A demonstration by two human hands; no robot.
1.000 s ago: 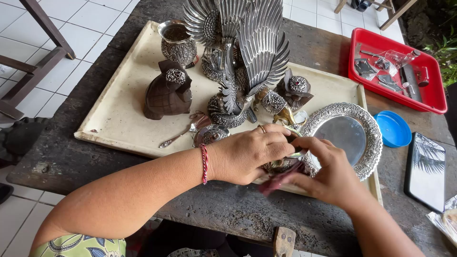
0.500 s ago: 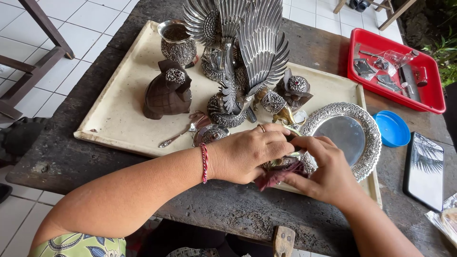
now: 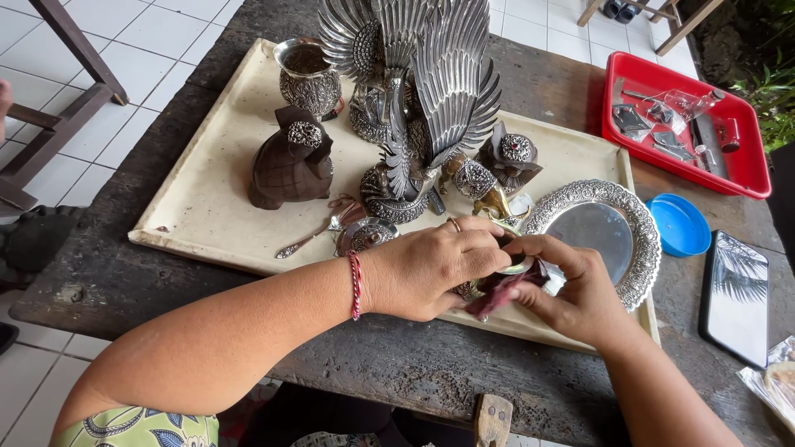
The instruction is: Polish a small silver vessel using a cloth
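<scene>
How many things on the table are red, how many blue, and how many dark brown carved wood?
Red: 1, the tray
Blue: 1, the round lid
Dark brown carved wood: 1, the figure
Total: 3

Even, soft daylight; faint shadows. Mild glare on the silver plate [image 3: 598, 238]. Sharp focus, slight wide-angle edge distortion.

Embossed shiny metal dish [image 3: 598, 236] (rough wooden table [image 3: 414, 381]).
</scene>
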